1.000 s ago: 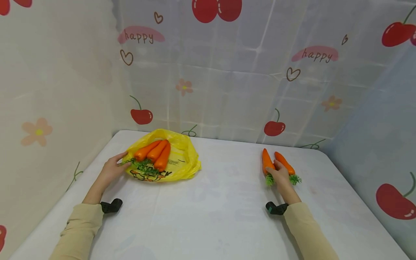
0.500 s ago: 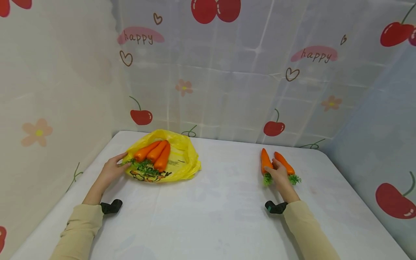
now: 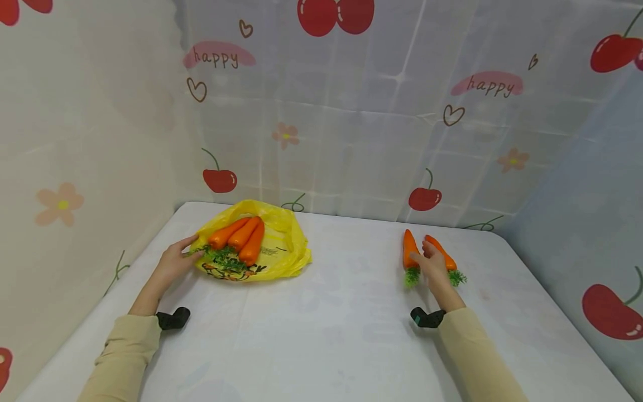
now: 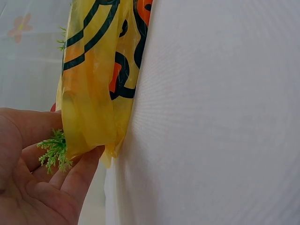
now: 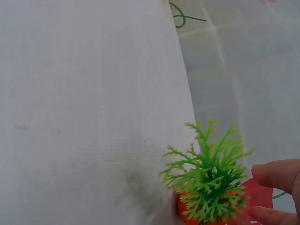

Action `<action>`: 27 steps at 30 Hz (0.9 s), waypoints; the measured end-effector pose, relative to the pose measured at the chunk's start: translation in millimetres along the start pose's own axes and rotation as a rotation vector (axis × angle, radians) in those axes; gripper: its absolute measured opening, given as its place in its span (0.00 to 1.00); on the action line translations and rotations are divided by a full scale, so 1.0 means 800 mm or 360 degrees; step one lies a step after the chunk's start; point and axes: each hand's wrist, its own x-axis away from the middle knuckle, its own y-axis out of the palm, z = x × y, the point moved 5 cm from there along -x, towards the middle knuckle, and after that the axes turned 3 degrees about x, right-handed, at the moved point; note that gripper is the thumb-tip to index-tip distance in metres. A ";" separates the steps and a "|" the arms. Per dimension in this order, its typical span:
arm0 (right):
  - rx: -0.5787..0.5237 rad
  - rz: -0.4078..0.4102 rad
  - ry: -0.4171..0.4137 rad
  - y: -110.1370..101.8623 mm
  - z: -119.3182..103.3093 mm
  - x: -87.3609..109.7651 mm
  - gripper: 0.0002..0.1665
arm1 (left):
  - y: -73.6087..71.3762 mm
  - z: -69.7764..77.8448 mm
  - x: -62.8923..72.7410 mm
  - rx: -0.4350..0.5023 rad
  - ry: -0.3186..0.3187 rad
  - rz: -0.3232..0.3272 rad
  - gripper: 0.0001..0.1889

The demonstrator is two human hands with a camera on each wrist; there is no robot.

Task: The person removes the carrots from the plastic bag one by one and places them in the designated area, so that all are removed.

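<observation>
In the head view a yellow plastic bag lies spread at the left, with several orange carrots on it, their leafy tops towards me. My left hand pinches the bag's left edge between thumb and fingers; a green leaf tip pokes out there in the left wrist view. At the right lie two more carrots, one on the left and one on the right. My right hand is between them, its thumb beside the left carrot. In the right wrist view its fingertips stand apart from the leafy top.
A white-covered table carries everything. Printed curtains stand behind it and at both sides. A black device sits on the left wrist and another black device on the right.
The left one of the two right-hand carrots has shifted slightly left and lies straighter. My right hand has loosened from it and moved up a little. My left hand stays at the bag.
</observation>
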 end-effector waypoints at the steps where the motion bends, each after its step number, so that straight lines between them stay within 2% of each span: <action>1: -0.0003 -0.0002 -0.0015 -0.001 -0.003 0.000 0.37 | 0.000 0.000 0.000 0.0001 0.0000 0.0000 0.34; 9: 0.0039 -0.0022 -0.0187 -0.002 -0.033 0.010 0.37 | -0.001 0.001 0.000 -0.0017 0.0025 0.0008 0.33; 15: 0.0064 -0.0034 -0.0287 0.010 -0.062 0.018 0.38 | -0.001 0.001 0.001 -0.0011 0.0002 -0.0002 0.34; 20: -0.0012 -0.0087 -0.0359 0.036 -0.087 0.029 0.37 | -0.001 -0.001 0.000 0.0002 0.0014 -0.0005 0.33; 24: -0.0075 -0.0127 -0.0387 0.067 -0.108 0.037 0.36 | -0.002 -0.002 0.001 -0.0002 0.0027 -0.0005 0.33; 27: -0.0108 -0.0170 -0.0459 0.092 -0.122 0.043 0.35 | -0.002 0.000 0.001 0.0004 0.0031 -0.0002 0.33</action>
